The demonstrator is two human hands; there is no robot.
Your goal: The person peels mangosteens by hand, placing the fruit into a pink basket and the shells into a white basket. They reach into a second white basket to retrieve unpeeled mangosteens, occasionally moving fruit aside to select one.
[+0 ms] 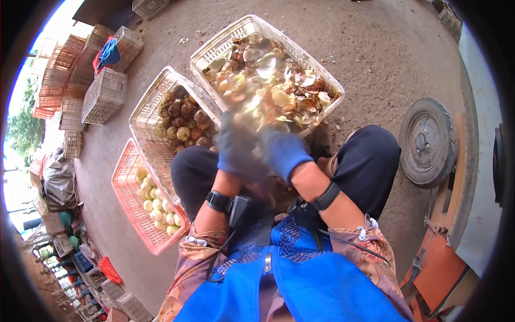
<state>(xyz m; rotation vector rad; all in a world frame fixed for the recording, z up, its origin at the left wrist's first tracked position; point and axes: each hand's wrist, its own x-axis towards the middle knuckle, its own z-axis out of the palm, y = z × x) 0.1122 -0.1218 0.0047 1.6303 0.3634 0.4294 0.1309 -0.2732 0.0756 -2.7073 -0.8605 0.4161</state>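
Both of my hands wear blue gloves and are close together between my knees, at the near edge of a white crate of peelings. My left hand (235, 144) is smeared by motion, so its fingers do not show clearly. My right hand (284, 151) is beside it, its fingertips also blurred. A pale yellowish blur lies just beyond both hands; what it is I cannot make out. The white plastic crate (330, 80) is full of peelings (284, 99), pale cup-shaped pieces mixed with brown scraps. Whether either hand holds something is hidden by the blur.
Left of the peelings, another white crate (140, 115) holds brown and purplish round produce (185, 115). A pink crate (122, 180) with pale round produce (158, 206) is nearer. Stacked crates (104, 96) stand far left. A wheel (428, 143) is right of my knee.
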